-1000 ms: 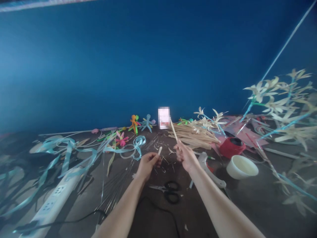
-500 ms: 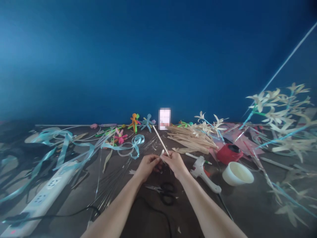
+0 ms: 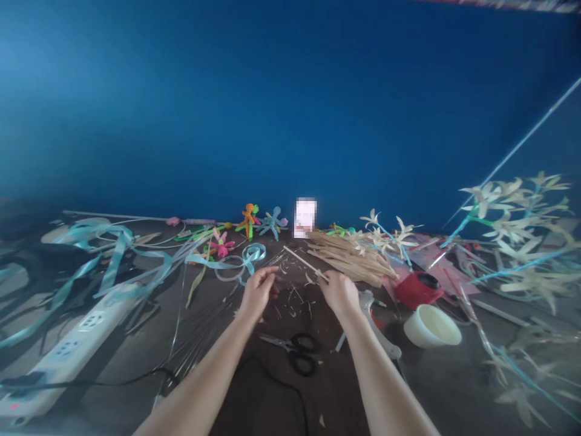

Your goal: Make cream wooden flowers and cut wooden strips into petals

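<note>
A thin, pale stick slants up and left from my right hand, which pinches its lower end. My left hand is held apart to the left, its fingers loosely curled and slightly parted with nothing visible in them. Between and below the hands, small pale scraps are scattered on the dark table. Black-handled scissors lie nearer to me, blades pointing left. Beside my right wrist is a white glue gun, partly hidden by the arm.
Dried tan strips lie behind my right hand. A red container, a white cup and pale flowers on blue stems are at right. Left are thin wires, blue ribbon and a power strip.
My hands have moved apart, the left leftward and the right rightward with the stick. The stick now leans lower to the left. The view has shifted slightly.
</note>
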Action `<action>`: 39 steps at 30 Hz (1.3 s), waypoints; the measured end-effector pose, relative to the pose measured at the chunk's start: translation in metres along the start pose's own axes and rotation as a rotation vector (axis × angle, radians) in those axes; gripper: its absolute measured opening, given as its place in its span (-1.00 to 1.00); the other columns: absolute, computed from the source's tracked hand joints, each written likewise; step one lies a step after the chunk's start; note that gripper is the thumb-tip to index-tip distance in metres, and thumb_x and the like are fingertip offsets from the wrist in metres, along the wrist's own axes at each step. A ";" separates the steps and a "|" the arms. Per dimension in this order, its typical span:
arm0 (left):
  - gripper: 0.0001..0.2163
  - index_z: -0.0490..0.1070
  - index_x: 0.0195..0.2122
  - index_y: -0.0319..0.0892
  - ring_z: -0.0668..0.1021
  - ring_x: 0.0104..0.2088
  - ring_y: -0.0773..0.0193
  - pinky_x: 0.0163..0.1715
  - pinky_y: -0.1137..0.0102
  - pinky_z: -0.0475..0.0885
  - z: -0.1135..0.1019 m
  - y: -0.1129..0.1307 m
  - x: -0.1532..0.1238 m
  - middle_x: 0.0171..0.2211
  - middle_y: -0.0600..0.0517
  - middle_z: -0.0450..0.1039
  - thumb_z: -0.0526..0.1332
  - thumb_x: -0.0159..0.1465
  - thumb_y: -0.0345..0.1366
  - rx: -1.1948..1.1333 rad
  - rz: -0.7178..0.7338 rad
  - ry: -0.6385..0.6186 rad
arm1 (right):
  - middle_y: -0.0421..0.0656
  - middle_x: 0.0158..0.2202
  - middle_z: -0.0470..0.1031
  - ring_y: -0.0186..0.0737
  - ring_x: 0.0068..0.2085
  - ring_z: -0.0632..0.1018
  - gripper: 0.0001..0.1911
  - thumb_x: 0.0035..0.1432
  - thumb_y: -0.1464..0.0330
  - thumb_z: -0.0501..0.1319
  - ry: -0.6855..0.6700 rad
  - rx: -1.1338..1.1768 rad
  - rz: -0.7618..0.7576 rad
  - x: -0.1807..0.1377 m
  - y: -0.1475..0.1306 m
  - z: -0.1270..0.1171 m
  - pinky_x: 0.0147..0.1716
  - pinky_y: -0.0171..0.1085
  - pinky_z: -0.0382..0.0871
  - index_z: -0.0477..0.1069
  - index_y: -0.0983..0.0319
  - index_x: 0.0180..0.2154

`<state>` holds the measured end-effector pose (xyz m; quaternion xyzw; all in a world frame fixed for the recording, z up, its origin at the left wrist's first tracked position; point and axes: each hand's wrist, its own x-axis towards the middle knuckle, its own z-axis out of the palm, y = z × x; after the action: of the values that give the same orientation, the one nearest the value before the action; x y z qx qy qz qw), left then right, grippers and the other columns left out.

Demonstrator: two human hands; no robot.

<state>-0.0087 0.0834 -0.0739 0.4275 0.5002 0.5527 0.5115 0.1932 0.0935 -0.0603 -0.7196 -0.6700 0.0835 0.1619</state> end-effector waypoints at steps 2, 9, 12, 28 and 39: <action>-0.75 0.37 -0.24 -0.21 0.40 -0.63 0.39 -0.68 0.49 0.33 -0.001 0.001 0.001 -0.47 0.01 0.41 0.16 0.04 -0.26 -0.031 -0.011 0.031 | -0.09 -0.38 0.50 -0.18 -0.33 0.48 -0.74 0.04 0.24 0.06 0.012 0.013 0.001 0.001 -0.002 -0.001 -0.42 -0.34 0.16 0.41 0.17 -0.25; -0.77 0.39 -0.26 -0.23 0.30 -0.71 0.49 -0.77 0.58 0.16 -0.011 0.016 0.003 -0.56 0.06 0.36 0.16 0.03 -0.32 -0.200 0.235 0.298 | -0.17 -0.55 0.46 -0.29 -0.52 0.43 -0.64 0.05 0.13 0.02 0.107 0.176 -0.059 -0.008 -0.006 -0.004 -0.55 -0.39 0.11 0.42 0.23 -0.48; -0.77 0.35 -0.24 -0.22 0.25 -0.74 0.54 -0.76 0.59 0.12 -0.019 0.021 0.006 -0.60 0.12 0.31 0.15 0.04 -0.35 -0.318 0.378 0.457 | -0.21 -0.60 0.43 -0.34 -0.55 0.40 -0.63 0.03 0.12 0.03 -0.008 0.332 -0.184 -0.023 -0.025 0.002 -0.57 -0.42 0.12 0.43 0.24 -0.50; -0.80 0.37 -0.33 -0.21 0.23 -0.76 0.54 -0.78 0.58 0.07 -0.020 0.016 0.011 -0.63 0.13 0.33 0.17 0.01 -0.28 -0.214 0.165 0.356 | -0.18 -0.53 0.46 -0.29 -0.49 0.43 -0.84 -0.03 0.35 0.07 -0.139 0.192 -0.386 -0.053 -0.066 0.029 -0.49 -0.38 0.14 0.42 0.17 -0.43; -0.70 0.44 -0.24 -0.21 0.48 -0.27 0.19 -0.28 0.40 0.32 -0.007 0.019 -0.009 -0.30 -0.02 0.49 0.18 0.03 -0.18 0.497 0.143 -0.419 | -0.33 -0.70 0.11 -0.46 -0.65 0.14 -0.80 -0.08 0.29 0.09 -0.224 0.920 -0.101 -0.021 -0.034 0.030 -0.68 -0.45 -0.01 0.34 0.29 -0.55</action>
<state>-0.0176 0.0743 -0.0559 0.6777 0.4723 0.3483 0.4431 0.1497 0.0780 -0.0783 -0.5264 -0.6110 0.4405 0.3944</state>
